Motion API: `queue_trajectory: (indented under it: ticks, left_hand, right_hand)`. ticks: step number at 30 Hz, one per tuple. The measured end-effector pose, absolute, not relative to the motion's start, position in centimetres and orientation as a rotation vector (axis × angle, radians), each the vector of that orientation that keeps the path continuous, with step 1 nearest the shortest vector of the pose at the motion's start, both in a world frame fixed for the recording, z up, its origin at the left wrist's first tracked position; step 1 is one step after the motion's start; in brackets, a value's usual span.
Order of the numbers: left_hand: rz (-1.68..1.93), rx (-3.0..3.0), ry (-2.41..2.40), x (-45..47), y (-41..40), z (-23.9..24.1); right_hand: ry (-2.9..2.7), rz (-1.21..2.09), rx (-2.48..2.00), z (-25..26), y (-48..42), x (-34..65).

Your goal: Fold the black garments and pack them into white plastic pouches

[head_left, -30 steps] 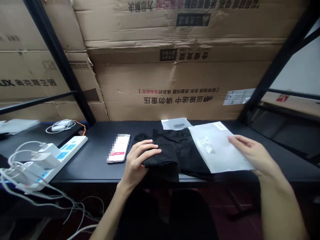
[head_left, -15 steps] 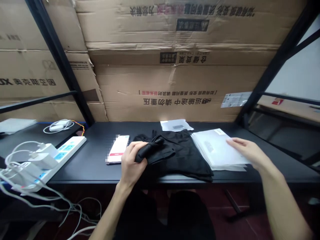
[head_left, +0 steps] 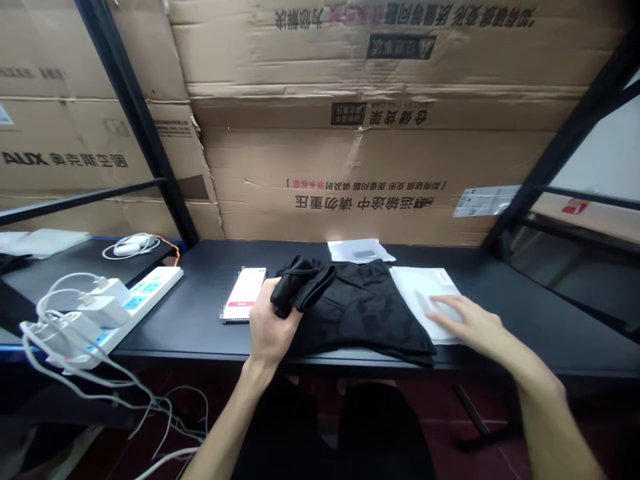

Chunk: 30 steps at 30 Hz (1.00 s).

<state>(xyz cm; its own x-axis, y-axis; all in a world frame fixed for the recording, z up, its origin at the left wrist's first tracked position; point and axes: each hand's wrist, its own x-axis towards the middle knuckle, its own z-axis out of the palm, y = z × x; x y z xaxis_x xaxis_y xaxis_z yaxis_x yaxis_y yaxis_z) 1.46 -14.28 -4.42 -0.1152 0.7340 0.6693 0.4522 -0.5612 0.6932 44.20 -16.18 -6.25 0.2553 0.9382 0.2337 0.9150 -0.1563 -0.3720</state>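
My left hand [head_left: 270, 320] is shut on a gathered end of a black cloth garment [head_left: 365, 313], which lies spread on the black desk [head_left: 500, 313]. The hand's back hides the edge of a smartphone [head_left: 245, 293] lying just beside it. My right hand [head_left: 470, 327] rests flat, fingers apart, on a translucent plastic bag [head_left: 417, 287] to the right of the garment. A smaller plastic bag [head_left: 361, 251] lies behind the garment.
A white power strip [head_left: 135, 307] with white chargers [head_left: 103, 313] and tangled white cables stands at the left. Flattened cardboard sheets [head_left: 360, 153] line the back of the desk between black metal shelf posts [head_left: 137, 113].
The plastic bag has gone from held up over the garment to lying flat under my right hand. My left hand has gathered and lifted the garment's end.
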Motion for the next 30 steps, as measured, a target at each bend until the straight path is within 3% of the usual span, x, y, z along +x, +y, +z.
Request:
queue_trajectory:
  ticks: [5, 11, 15, 19, 26, 30]
  left_hand:
    - [1.718, 1.906, 1.389, 1.5, -14.8, -4.1]
    - [1.684, 2.019, 1.58, 2.5, -15.2, -4.4]
    - [1.643, 2.264, 1.536, 3.5, -15.7, -5.2]
    - [1.532, 2.279, 1.398, 4.4, -16.4, -5.2]
    - [1.301, 1.805, 1.085, 4.2, -16.4, -3.6]
    - [1.294, 1.691, 1.121, 3.0, -15.4, -3.2]
  right_hand:
    - [-1.623, -0.032, -1.848, -4.1, -18.4, 38.5]
    - [-1.439, 0.991, -1.221, -1.5, -20.5, 26.1]
    - [-1.204, 1.224, -1.071, -2.0, -19.2, 21.5]
    - [-1.14, 1.251, -1.102, -1.8, -17.9, 21.0]
    - [-1.175, 1.214, -1.051, -1.6, -16.4, 24.4]
    - [-1.284, 1.087, -1.146, -0.5, -15.4, 27.4]
